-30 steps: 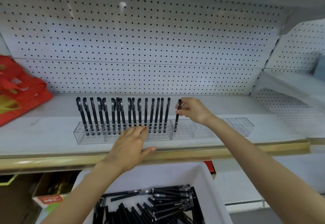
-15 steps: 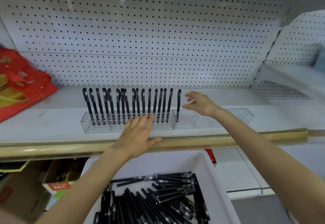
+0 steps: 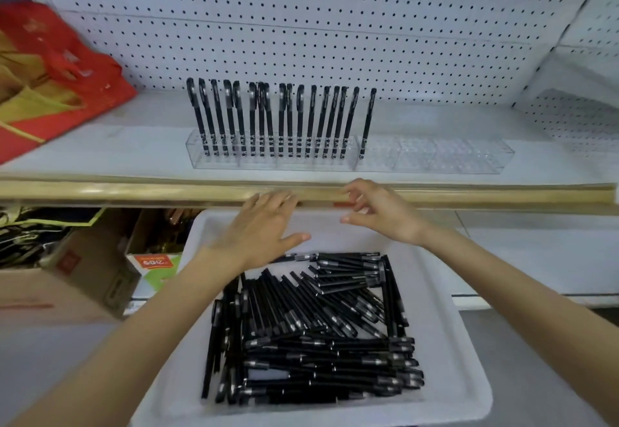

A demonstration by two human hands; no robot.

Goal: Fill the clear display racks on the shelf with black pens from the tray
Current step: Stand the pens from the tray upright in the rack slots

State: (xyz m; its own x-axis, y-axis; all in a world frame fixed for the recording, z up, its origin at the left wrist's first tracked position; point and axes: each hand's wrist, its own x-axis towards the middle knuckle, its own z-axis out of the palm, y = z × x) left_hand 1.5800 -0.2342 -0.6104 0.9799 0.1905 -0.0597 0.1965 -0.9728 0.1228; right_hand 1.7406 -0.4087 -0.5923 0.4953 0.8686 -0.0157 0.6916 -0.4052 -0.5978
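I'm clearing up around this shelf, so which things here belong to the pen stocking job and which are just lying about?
Job: clear plastic display racks; black pens standing in them; white plastic tray; loose black pens in it; left hand; right hand.
Lying about: red fabric bag on the shelf; brown cardboard boxes below it.

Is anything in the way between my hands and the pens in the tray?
Nothing visible. The left hand and right hand hover empty over the far end of the tray; the pens lie uncovered in it.
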